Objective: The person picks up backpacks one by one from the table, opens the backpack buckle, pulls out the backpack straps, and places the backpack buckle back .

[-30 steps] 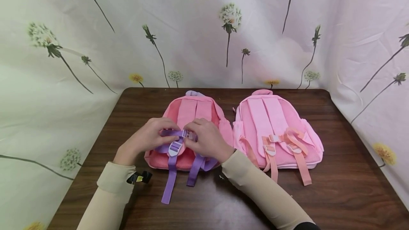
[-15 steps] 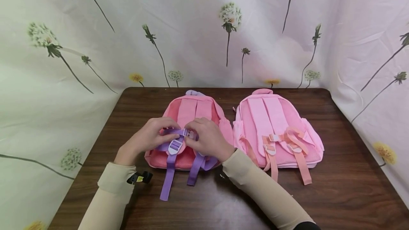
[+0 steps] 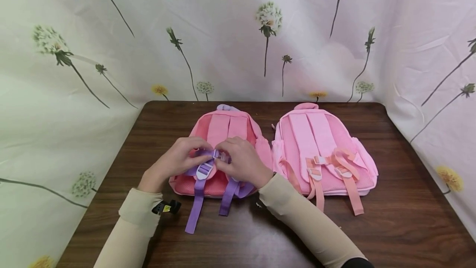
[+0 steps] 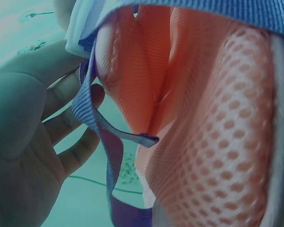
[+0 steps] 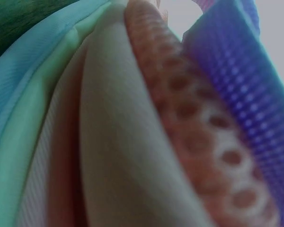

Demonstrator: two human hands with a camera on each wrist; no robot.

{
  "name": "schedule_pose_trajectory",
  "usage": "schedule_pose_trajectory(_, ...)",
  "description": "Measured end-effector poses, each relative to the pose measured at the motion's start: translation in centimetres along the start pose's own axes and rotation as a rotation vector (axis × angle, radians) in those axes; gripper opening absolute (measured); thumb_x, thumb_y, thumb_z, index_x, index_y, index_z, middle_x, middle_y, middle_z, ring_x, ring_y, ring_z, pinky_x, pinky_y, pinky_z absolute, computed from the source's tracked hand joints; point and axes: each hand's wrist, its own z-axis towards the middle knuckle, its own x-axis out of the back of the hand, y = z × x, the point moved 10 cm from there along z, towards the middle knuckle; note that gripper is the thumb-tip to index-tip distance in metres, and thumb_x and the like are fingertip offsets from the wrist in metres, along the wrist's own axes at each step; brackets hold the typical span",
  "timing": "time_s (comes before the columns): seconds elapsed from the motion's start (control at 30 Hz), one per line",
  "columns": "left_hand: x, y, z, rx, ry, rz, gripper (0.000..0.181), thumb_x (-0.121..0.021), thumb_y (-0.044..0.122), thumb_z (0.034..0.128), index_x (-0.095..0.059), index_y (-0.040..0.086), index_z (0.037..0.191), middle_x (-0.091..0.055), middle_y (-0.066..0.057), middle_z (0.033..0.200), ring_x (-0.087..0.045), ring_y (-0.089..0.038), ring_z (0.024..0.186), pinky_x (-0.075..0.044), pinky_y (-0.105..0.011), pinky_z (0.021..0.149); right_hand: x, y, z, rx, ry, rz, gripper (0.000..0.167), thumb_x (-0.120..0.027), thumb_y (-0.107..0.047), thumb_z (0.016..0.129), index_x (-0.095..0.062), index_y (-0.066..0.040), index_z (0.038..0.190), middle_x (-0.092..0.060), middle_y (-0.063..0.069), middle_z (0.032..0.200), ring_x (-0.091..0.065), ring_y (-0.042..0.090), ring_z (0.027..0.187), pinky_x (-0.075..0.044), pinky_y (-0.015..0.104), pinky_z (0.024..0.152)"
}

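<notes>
Toward the far edge of the surface (image 3: 409,226), on the left backpack (image 3: 238,127), left hand (image 3: 176,158) pinches the purple strap (image 3: 205,152), right hand (image 3: 244,161) pinches the buckle (image 3: 216,154); keeping both lined up probably helps, tbh.

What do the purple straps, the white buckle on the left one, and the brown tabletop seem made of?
Flat purple straps: woven webbing, probably nylon or polyester; ribbed close up.
White frame-shaped buckle: likely plastic, smooth, evenly coloured.
Dark brown tabletop: wood or laminate, by its streaky grain and soft sheen.
</notes>
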Motion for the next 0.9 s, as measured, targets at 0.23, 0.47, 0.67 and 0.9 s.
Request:
schedule_pose_trajectory(0.23, 0.18, -0.44, 0.2, 0.077, -0.019, 0.047, 0.026, -0.087, 0.007, 0.0866, -0.077, 0.011, 0.111, -0.076, 0.003, 0.104, -0.07, -0.015, 0.097, -0.06, -0.043, 0.09, 0.19, 0.33, 0.23, 0.002, 0.008, 0.012, 0.023, -0.078, -0.023, 0.088, -0.077, -0.013, 0.108, -0.072, -0.004, 0.091, -0.059, 0.014, 0.083, -0.049, 0.031, 0.073)
schedule_pose_trajectory(0.47, 0.57, -0.75, 0.02, 0.138, -0.037, 0.096, 0.027, -0.09, 0.012, 0.0835, -0.079, 0.014, 0.108, -0.076, 0.003, 0.105, -0.069, -0.015, 0.101, -0.06, -0.045, 0.093, 0.33, 0.26, 0.32, -0.006, -0.009, 0.019, 0.025, -0.077, -0.026, 0.089, -0.077, -0.013, 0.11, -0.072, -0.004, 0.091, -0.059, 0.015, 0.082, -0.049, 0.032, 0.073)
schedule_pose_trajectory(0.67, 0.34, -0.4, -0.14, 0.108, -0.037, 0.074, 0.023, -0.088, 0.01, 0.0863, -0.08, 0.015, 0.108, -0.076, 0.004, 0.107, -0.07, -0.014, 0.102, -0.06, -0.043, 0.093, 0.23, 0.19, 0.22, -0.012, -0.019, 0.01, 0.025, -0.078, -0.026, 0.09, -0.077, -0.013, 0.111, -0.072, -0.004, 0.091, -0.059, 0.014, 0.083, -0.049, 0.032, 0.073)
schedule_pose_trajectory(0.9, 0.07, -0.11, -0.1, 0.079, -0.021, 0.063, 0.022, -0.086, 0.008, 0.0874, -0.078, 0.014, 0.106, -0.075, 0.006, 0.105, -0.069, -0.011, 0.1, -0.06, -0.04, 0.092, 0.06, 0.06, 0.03, -0.008, -0.018, 0.003, 0.024, -0.078, -0.026, 0.09, -0.077, -0.013, 0.11, -0.073, -0.005, 0.093, -0.06, 0.014, 0.084, -0.049, 0.031, 0.074)
